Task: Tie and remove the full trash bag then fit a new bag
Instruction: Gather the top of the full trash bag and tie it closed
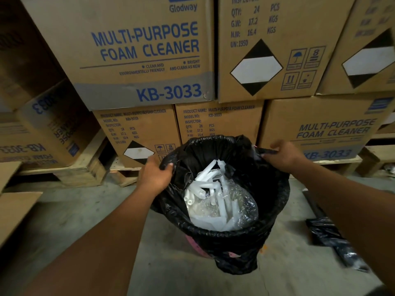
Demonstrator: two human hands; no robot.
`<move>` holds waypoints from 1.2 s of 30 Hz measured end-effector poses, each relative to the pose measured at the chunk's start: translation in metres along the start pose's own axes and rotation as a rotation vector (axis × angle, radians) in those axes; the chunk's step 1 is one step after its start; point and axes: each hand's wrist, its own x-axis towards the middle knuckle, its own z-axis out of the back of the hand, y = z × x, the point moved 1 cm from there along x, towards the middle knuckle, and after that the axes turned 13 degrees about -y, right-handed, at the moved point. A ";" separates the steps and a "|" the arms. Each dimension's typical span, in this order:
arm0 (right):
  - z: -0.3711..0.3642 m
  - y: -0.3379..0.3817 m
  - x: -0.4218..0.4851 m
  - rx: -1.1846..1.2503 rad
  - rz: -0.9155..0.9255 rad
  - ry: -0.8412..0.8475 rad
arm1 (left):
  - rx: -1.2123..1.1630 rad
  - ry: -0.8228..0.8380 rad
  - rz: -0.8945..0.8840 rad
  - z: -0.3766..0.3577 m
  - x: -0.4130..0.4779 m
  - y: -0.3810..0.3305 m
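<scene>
Left hand and right hand each grip closed on black trash bag rim, opposite sides

Two bare forearms showing, no sleeves reaching the wrists, left hand and right hand wearing no gloves, rings, watch or bands, nails looking short

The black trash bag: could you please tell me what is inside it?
Inside the black trash bag lie white foam tubes, crumpled clear plastic and white sheet scraps. Anything beneath that top layer is covered.
</scene>
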 end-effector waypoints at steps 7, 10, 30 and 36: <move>0.010 -0.005 -0.007 0.015 0.114 -0.092 | 0.032 -0.136 0.038 0.006 0.007 0.011; 0.016 0.009 -0.011 0.254 0.092 -0.119 | -0.055 -0.195 -0.078 0.010 0.005 0.004; 0.035 0.080 -0.032 1.108 -0.035 0.330 | -0.221 0.121 0.058 0.046 0.007 -0.010; 0.028 0.098 -0.041 1.132 -0.038 0.259 | -0.535 0.093 0.050 0.051 0.007 -0.035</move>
